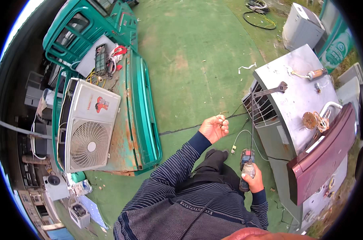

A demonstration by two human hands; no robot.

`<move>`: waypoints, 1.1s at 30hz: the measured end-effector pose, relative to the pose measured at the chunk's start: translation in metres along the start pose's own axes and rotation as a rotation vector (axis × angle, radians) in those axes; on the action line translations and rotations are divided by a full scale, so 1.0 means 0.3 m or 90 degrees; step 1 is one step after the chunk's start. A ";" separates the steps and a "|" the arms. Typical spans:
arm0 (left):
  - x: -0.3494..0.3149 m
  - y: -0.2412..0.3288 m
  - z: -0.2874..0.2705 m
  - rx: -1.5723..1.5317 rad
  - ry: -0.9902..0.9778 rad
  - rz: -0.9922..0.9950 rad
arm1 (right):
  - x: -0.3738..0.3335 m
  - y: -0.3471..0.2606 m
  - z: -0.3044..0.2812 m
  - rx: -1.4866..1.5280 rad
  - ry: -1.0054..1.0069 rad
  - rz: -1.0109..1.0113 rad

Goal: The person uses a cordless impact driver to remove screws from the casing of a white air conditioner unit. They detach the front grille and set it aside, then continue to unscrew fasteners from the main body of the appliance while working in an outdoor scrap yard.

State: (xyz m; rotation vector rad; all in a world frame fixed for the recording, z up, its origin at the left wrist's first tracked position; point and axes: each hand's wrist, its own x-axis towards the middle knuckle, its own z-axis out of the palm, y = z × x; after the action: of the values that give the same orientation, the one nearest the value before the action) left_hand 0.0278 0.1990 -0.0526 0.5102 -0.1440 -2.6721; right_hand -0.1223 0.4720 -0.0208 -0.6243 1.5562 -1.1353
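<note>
My right hand is wrapped around a cordless drill in front of my right hip. A long thin bit points from the drill away from me, past the front of a metal appliance cabinet. Out ahead of my body, my left hand is raised with its fingers curled together. Whatever lies between those fingers is too small to name; a thin yellowish strand shows by the fingertips. An adjustable wrench rests on the cabinet's near left edge, above its wire grille.
On the cabinet lie a cylindrical capacitor and a coil with wires. A maroon panel leans at right. A green cargo vehicle at left carries an outdoor air-conditioner unit. A cable trails over the green floor.
</note>
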 end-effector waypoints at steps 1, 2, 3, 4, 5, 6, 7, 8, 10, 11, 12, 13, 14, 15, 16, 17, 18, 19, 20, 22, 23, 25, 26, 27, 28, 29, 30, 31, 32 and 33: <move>-0.088 -0.012 -0.038 0.008 0.031 0.041 | -0.006 0.033 0.034 -0.002 -0.031 -0.009; -0.172 -0.027 -0.069 0.055 0.070 0.077 | -0.018 0.024 0.069 -0.024 -0.073 0.001; -0.265 -0.038 -0.101 0.091 0.129 0.106 | -0.019 0.080 0.093 -0.036 -0.117 -0.004; -0.342 -0.053 -0.129 0.098 0.141 0.141 | -0.033 0.078 0.124 -0.057 -0.149 0.005; -0.426 -0.066 -0.155 0.108 0.155 0.174 | -0.047 0.073 0.164 -0.076 -0.179 0.014; -0.520 -0.083 -0.192 0.100 0.176 0.220 | -0.057 0.073 0.206 -0.106 -0.235 0.026; -0.629 -0.102 -0.226 0.095 0.201 0.263 | -0.068 0.077 0.251 -0.131 -0.291 0.038; -0.736 -0.121 -0.257 0.091 0.227 0.301 | -0.087 0.084 0.295 -0.155 -0.342 0.053; -0.947 -0.171 -0.310 0.068 0.272 0.379 | -0.131 0.121 0.389 -0.229 -0.429 0.031; -1.055 -0.194 -0.336 0.058 0.293 0.413 | -0.159 0.141 0.445 -0.263 -0.467 0.019; -1.156 -0.222 -0.363 0.052 0.306 0.446 | -0.193 0.147 0.507 -0.308 -0.497 -0.003; -1.265 -0.250 -0.371 0.041 0.321 0.478 | -0.236 0.150 0.576 -0.354 -0.528 -0.029; -1.370 -0.295 -0.399 0.002 0.341 0.517 | -0.273 0.171 0.646 -0.377 -0.579 -0.042; -1.489 -0.325 -0.427 -0.028 0.362 0.555 | -0.316 0.191 0.735 -0.391 -0.629 -0.060; -1.604 -0.364 -0.440 -0.058 0.364 0.590 | -0.380 0.181 0.815 -0.412 -0.671 -0.056; -1.716 -0.386 -0.447 -0.083 0.360 0.632 | -0.437 0.171 0.901 -0.433 -0.714 -0.061; -1.821 -0.400 -0.450 -0.100 0.365 0.664 | -0.492 0.184 0.965 -0.441 -0.734 -0.103; -1.932 -0.419 -0.454 -0.116 0.377 0.697 | -0.538 0.196 1.044 -0.448 -0.792 -0.117; -2.031 -0.438 -0.464 -0.139 0.391 0.733 | -0.593 0.189 1.119 -0.441 -0.836 -0.069; -2.222 -0.468 -0.465 -0.181 0.377 0.802 | -0.701 0.196 1.253 -0.422 -0.913 -0.005; -2.304 -0.484 -0.452 -0.196 0.373 0.836 | -0.739 0.221 1.306 -0.413 -0.945 0.010; -2.474 -0.515 -0.455 -0.266 0.346 0.908 | -0.829 0.246 1.407 -0.424 -1.011 0.034; -2.558 -0.539 -0.482 -0.263 0.370 0.939 | -0.879 0.231 1.458 -0.442 -1.038 0.053; -2.632 -0.563 -0.508 -0.263 0.392 0.970 | -0.925 0.225 1.505 -0.462 -1.064 0.073; -2.685 -0.583 -0.507 -0.264 0.415 0.997 | -0.963 0.240 1.543 -0.468 -1.090 0.071; -2.731 -0.597 -0.500 -0.268 0.498 1.022 | -0.984 0.257 1.582 -0.476 -1.134 0.080; -2.792 -0.622 -0.511 -0.301 0.508 1.049 | -1.005 0.269 1.617 -0.413 -1.171 0.084; -2.850 -0.639 -0.524 -0.335 0.511 1.072 | -1.015 0.270 1.646 -0.352 -1.200 0.085; -2.908 -0.661 -0.530 -0.384 0.484 1.087 | -1.011 0.275 1.677 -0.334 -1.268 0.090; -2.958 -0.678 -0.546 -0.434 0.455 1.099 | -1.032 0.252 1.706 -0.256 -1.305 0.108</move>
State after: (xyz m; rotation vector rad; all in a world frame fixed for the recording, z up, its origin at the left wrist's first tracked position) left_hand 0.7635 0.7496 0.0528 0.6087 0.3687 -0.6913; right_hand 0.4642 0.5891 0.0553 -1.2320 -0.0554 0.2769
